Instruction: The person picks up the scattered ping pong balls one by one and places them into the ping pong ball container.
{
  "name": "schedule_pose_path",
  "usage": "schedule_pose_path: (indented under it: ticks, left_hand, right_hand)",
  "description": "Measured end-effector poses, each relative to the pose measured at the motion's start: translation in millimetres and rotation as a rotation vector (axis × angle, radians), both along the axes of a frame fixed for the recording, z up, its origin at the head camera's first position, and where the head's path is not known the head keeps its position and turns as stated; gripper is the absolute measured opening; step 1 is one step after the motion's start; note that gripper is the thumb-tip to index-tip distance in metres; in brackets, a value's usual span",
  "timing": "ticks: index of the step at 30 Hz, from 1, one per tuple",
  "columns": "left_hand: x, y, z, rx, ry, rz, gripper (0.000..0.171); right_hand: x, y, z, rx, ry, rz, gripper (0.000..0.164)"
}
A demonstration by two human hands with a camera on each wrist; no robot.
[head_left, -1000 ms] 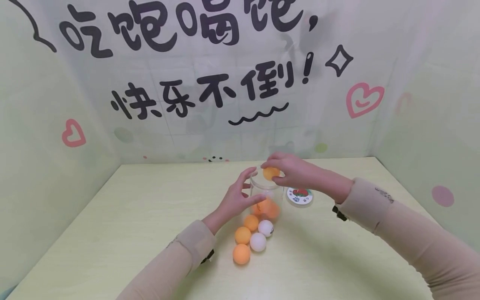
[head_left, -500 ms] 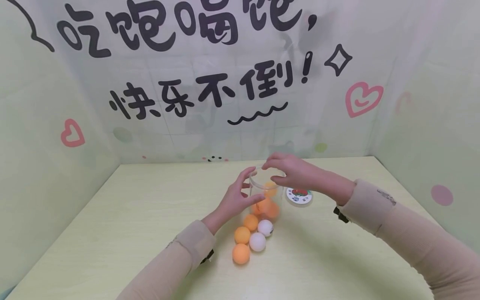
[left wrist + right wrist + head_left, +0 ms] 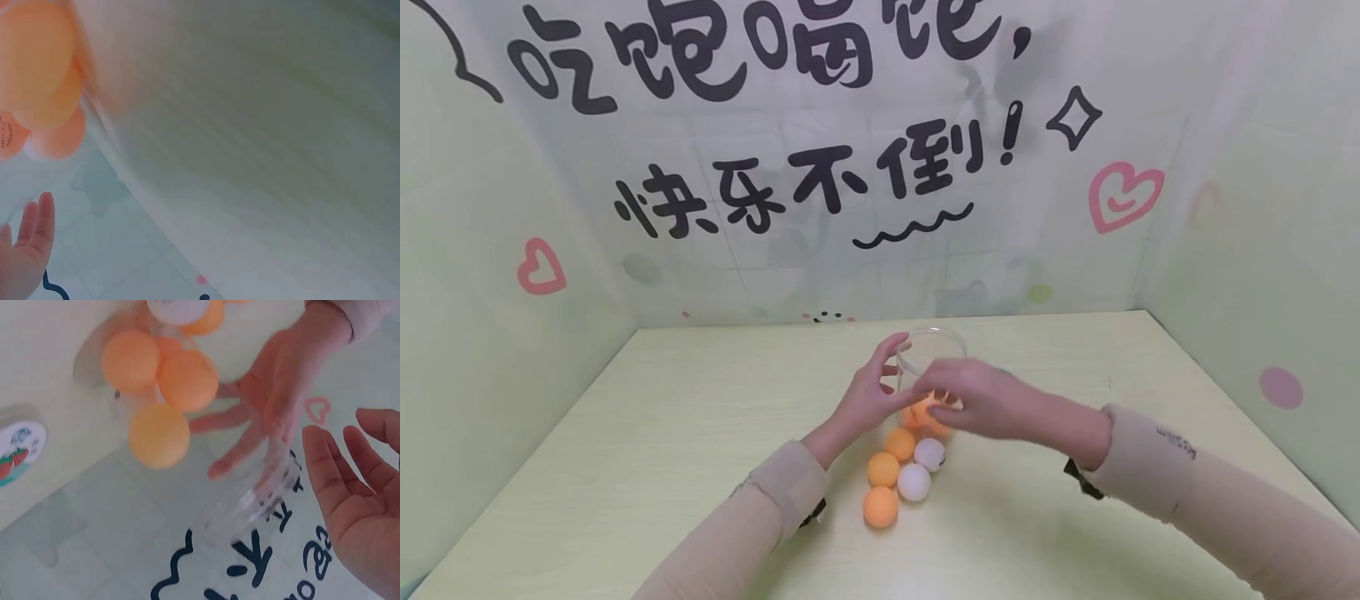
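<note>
A clear, open-topped jar [image 3: 932, 331] stands upright on the table with several orange table tennis balls [image 3: 187, 381] inside. My left hand [image 3: 868, 400] holds the jar from the left, fingers and thumb spread around its wall. In front of the jar, overlapping it in the head view, is my right hand [image 3: 985, 400], its fingers loosely bent with nothing between them; the right wrist view also shows that hand [image 3: 369, 506] bare. Close to the jar's near side lie three orange balls [image 3: 883, 470] and two white balls [image 3: 913, 482] on the table.
A round white lid [image 3: 19, 450] with a red printed picture lies on the table right of the jar, mostly hidden behind my right hand in the head view. Printed curtains [image 3: 790, 275] surround the pale wooden table [image 3: 700, 433] at the back and sides.
The right hand has let an orange ball fall into the jar, then moved down from above the rim to the jar's front. The left hand has stayed around the jar.
</note>
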State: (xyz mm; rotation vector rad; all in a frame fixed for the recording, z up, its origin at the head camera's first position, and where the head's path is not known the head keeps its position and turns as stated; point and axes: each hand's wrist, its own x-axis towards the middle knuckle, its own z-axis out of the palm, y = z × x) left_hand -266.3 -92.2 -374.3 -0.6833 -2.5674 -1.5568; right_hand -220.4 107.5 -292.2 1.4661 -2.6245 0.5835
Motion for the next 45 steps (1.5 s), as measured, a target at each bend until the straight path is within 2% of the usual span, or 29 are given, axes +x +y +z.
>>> schedule_pose_path:
  ticks: [3,6,9,14,18,25,33,39,45]
  left_hand:
    - [-0.5,0.4,-0.3,0.001,0.003,-0.004,0.078]
    - [-0.5,1.2,-0.4,0.004,-0.009,-0.001,0.079]
    - [-0.4,1.8,-0.8,0.006,-0.010,0.007,0.079]
    - [-0.4,2.2,-0.9,0.004,-0.017,0.015,0.079]
    - [-0.6,2.3,0.0,0.003,-0.017,0.009,0.079]
    - [-0.7,2.7,1.0,0.001,-0.023,0.019,0.080]
    - [-0.7,2.5,1.3,0.004,-0.029,0.026,0.079]
    - [-0.4,2.6,2.1,0.007,-0.036,0.035,0.079]
    - [-0.6,2.4,1.7,0.004,-0.044,0.036,0.079]
  right_hand:
    - [9.9,-4.4,-20.0,0.105,0.014,0.084,0.019]
    - [17.5,-7.8,-38.4,0.171,0.109,0.157,0.022]
    - [22.5,-10.3,-53.3,0.190,0.167,0.173,0.025]
    - [23.8,-12.4,-66.7,0.238,0.144,0.143,0.027]
    - [22.5,-12.8,-69.3,0.261,0.114,0.126,0.026]
    - [23.1,-12.6,-73.2,0.265,0.191,0.175,0.021]
    - [28.7,-12.4,-70.3,0.401,0.035,0.051,0.029]
    - [28.7,-7.6,-73.6,0.371,0.024,0.058,0.030]
    - [27.0,-4.8,-74.3,0.348,-0.033,0.063,0.030]
